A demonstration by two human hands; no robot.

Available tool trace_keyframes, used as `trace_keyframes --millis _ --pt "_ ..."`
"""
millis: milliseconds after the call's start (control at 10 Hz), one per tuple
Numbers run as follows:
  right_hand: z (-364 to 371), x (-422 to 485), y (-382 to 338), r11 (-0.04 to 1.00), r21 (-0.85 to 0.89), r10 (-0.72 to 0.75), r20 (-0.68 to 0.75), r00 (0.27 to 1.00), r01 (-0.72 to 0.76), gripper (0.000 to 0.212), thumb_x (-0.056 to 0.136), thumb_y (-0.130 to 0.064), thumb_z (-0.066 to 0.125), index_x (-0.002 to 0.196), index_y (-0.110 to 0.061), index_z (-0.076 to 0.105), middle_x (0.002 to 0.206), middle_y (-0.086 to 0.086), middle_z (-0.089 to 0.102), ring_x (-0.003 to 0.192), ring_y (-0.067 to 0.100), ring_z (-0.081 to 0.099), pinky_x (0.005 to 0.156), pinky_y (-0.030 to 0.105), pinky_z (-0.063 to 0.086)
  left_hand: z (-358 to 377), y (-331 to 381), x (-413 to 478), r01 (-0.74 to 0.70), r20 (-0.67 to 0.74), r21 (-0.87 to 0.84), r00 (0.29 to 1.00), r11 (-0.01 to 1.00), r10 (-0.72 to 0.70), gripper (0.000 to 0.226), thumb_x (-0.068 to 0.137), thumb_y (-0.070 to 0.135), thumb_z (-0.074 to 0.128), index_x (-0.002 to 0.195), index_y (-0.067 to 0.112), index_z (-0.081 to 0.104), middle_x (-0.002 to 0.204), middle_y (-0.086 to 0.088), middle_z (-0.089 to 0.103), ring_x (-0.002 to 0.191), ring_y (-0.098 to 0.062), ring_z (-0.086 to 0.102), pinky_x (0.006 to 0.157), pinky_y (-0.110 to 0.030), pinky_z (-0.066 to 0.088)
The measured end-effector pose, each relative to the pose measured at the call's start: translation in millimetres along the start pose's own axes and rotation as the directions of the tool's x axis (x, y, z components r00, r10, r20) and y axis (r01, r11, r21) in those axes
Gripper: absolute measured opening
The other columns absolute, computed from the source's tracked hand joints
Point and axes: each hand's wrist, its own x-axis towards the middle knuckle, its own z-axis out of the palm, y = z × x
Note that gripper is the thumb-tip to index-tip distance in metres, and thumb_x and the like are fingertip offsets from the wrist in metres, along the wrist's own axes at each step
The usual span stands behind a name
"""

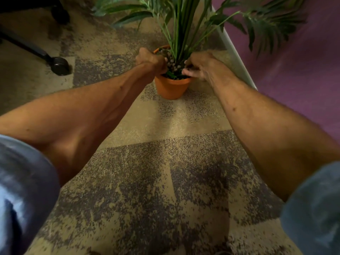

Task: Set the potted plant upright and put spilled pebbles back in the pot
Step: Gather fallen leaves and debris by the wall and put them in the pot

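Observation:
An orange pot (171, 88) stands upright on the carpet, with green stems and fronds (181, 26) rising from it. Pale pebbles (173, 62) lie heaped inside around the stems. My left hand (150, 60) rests on the pot's left rim, fingers curled over the pebbles. My right hand (199, 66) is over the right rim, fingertips pinched together just above the pebbles. What either hand holds is hidden by the fingers.
A purple wall (294, 76) with a white skirting board (237, 57) runs along the right, close behind the pot. An office chair's black leg and caster (59, 66) stand to the left. Mottled tan and grey carpet (165, 162) covers the floor in front.

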Motion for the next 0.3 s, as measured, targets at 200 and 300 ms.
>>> trace_keyframes --millis 200,300 --pt "-22.0 -44.3 -6.0 0.990 0.092 -0.118 0.122 0.985 0.107 0.039 0.105 0.001 0.049 0.142 0.015 0.050 0.142 0.031 0.059 0.131 0.040 0.062 0.103 0.049 0.057 -0.6 8.3 -1.3 0.052 0.131 -0.219 0.991 0.974 -0.023 0.026 0.090 0.019 0.077 0.102 -0.004 0.070 0.101 -0.021 0.079 0.069 -0.030 0.081 0.059 -0.039 0.067" --pt "-26.8 -57.5 -14.8 0.990 0.067 -0.130 0.125 0.984 0.122 0.027 0.107 -0.002 0.048 0.131 0.009 0.055 0.130 0.027 0.062 0.120 0.035 0.066 0.104 0.045 0.057 -4.1 14.3 -15.3 0.049 0.157 -0.295 0.988 0.954 -0.002 0.012 0.101 0.009 0.061 0.099 0.000 0.054 0.105 -0.025 0.075 0.077 -0.034 0.081 0.066 -0.038 0.067"
